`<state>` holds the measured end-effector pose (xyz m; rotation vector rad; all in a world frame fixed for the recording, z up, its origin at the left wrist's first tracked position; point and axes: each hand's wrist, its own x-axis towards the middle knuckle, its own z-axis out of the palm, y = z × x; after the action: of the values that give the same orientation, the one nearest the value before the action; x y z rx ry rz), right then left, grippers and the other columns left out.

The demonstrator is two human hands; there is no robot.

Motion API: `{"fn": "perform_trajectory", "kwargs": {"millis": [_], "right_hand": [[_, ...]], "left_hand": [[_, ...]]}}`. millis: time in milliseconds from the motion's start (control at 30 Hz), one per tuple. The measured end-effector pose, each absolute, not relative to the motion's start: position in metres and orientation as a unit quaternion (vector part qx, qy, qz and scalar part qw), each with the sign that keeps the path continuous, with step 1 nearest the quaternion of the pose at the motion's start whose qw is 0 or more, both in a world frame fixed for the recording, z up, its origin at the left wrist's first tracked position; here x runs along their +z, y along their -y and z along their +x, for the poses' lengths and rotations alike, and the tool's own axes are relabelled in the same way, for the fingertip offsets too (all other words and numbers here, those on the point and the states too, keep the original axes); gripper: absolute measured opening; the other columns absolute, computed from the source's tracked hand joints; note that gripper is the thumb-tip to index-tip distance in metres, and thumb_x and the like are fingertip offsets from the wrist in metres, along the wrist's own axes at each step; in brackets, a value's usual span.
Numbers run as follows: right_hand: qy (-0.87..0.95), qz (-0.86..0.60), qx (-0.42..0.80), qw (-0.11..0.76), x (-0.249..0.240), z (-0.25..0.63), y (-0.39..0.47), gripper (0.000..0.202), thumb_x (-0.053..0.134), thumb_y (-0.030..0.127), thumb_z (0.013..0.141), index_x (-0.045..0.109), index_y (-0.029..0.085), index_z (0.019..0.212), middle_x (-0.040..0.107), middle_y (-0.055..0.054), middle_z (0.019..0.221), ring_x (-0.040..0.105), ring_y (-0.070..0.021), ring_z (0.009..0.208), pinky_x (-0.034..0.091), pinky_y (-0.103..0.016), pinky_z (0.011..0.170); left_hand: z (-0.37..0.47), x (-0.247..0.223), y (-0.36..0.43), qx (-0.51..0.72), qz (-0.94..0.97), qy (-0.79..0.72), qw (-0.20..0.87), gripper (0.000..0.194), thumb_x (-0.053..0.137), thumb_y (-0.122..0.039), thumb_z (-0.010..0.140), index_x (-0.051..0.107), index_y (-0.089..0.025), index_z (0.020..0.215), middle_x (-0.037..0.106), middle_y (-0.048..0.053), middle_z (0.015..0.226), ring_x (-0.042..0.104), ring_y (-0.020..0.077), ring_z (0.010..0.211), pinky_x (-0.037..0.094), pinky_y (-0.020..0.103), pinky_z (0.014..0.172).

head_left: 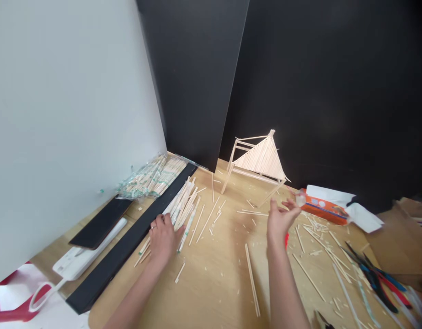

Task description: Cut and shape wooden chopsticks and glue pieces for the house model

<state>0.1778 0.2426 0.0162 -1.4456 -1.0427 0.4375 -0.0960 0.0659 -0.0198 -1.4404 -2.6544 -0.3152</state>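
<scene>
Over a pile of thin wooden chopsticks (pixel 186 201), some in paper sleeves, my left hand (pixel 162 237) is closed with its fingers curled round several of them. My right hand (pixel 281 219) is raised above the table's middle right, fingers apart, with nothing visible in them. A small red thing (pixel 286 239) shows partly behind that wrist; its kind is hidden. Beyond the right hand stands a frame model (pixel 260 157) built of sticks, with a slatted triangular panel on its slanted front and thin legs on the table.
A plastic bag of wrapped chopsticks (pixel 152 178) lies at the back left, beside a black strip (pixel 135 237). A power strip (pixel 73 262) and a black slab (pixel 101 224) are further left. An orange box (pixel 323 206), pliers (pixel 375 274) and loose sticks (pixel 308 276) are to the right.
</scene>
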Motion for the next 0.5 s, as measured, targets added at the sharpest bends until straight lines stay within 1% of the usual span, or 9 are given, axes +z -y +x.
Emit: {"fn": "perform_trajectory", "kwargs": {"millis": [133,300,400,500], "right_hand": [[0.482,-0.617,0.23,0.579,0.013,0.151,-0.204,0.039,0.06,0.035,0.075,0.041,0.022,0.107,0.045,-0.008,0.109,0.052,-0.014,0.069,0.048,-0.029,0.058],[0.54,-0.588,0.286,0.53,0.015,0.121,-0.171,0.032,0.055,0.032,0.079,0.042,0.022,0.107,0.042,-0.009,0.117,0.055,-0.0151,0.08,0.049,-0.027,0.063],[0.574,-0.568,0.317,0.497,0.011,0.107,-0.156,0.029,0.052,0.03,0.08,0.044,0.022,0.107,0.044,-0.01,0.117,0.054,-0.0165,0.085,0.049,-0.028,0.065],[0.603,-0.547,0.344,0.467,0.005,0.097,-0.142,0.029,0.051,0.027,0.08,0.046,0.022,0.108,0.046,-0.009,0.114,0.054,-0.0179,0.088,0.049,-0.029,0.066]], "left_hand": [[-0.089,-0.02,-0.063,-0.099,-0.483,0.868,0.063,0.045,0.049,-0.042,0.084,0.053,-0.01,0.116,0.052,0.019,0.112,0.049,0.033,0.097,0.039,0.044,0.081],[-0.068,-0.021,-0.055,-0.107,-0.512,0.85,0.066,0.042,0.045,-0.037,0.088,0.052,-0.014,0.122,0.053,0.02,0.12,0.044,0.0348,0.111,0.032,0.05,0.093],[-0.049,-0.025,-0.047,-0.113,-0.539,0.833,0.055,0.046,0.047,-0.033,0.088,0.047,-0.016,0.13,0.05,0.02,0.127,0.043,0.0341,0.116,0.03,0.05,0.096],[-0.033,-0.029,-0.036,-0.133,-0.576,0.807,0.018,0.056,0.053,-0.03,0.083,0.04,-0.017,0.136,0.044,0.02,0.135,0.04,0.0351,0.122,0.03,0.052,0.098]]}}
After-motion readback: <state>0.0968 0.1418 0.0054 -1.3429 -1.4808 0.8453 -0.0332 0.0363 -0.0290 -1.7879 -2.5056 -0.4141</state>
